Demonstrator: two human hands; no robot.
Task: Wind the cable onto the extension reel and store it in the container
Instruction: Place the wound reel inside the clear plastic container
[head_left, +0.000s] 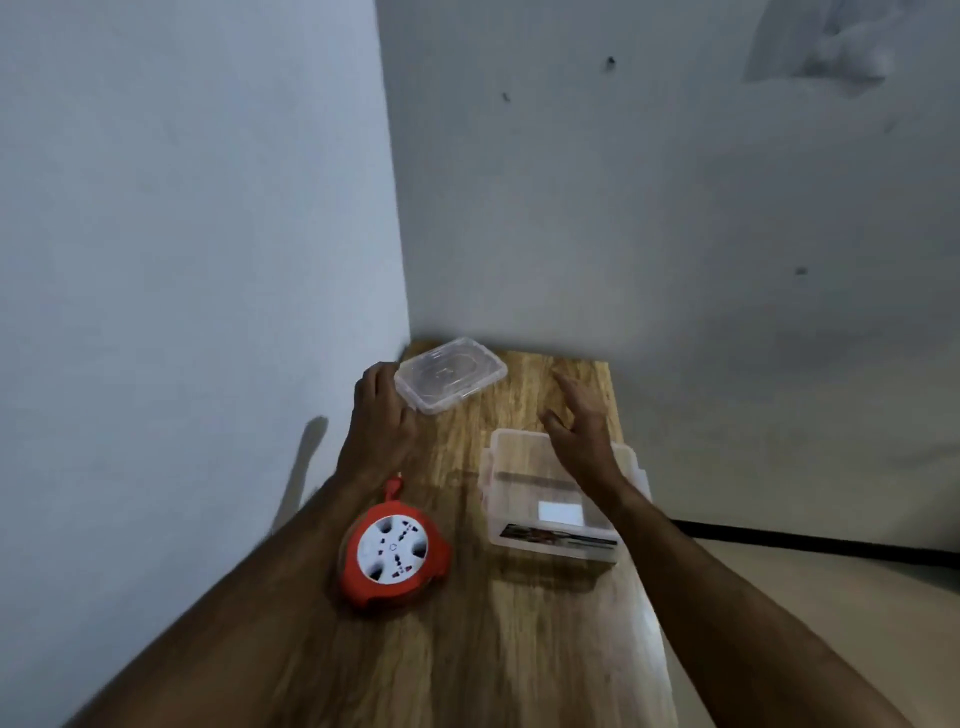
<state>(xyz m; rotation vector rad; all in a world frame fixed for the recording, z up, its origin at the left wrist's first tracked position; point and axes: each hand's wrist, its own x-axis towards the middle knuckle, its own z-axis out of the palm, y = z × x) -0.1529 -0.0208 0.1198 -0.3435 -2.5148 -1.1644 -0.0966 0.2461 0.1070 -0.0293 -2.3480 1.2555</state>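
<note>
A round red extension reel (393, 552) with a white socket face lies on the wooden table, its red plug end (393, 487) poking out toward the far side. To its right stands a clear plastic container (550, 512) with no lid on and a label on its near wall. The clear lid (450, 381) sits tilted at the far left corner. My left hand (383, 415) grips the lid's left edge. My right hand (582, 423) hovers over the container's far rim, fingers spread and holding nothing.
The narrow wooden table (498, 649) is pushed into a corner, with one wall (208, 260) on the left and another behind. On the right, past the table edge, the floor (831, 582) drops away with a dark skirting line.
</note>
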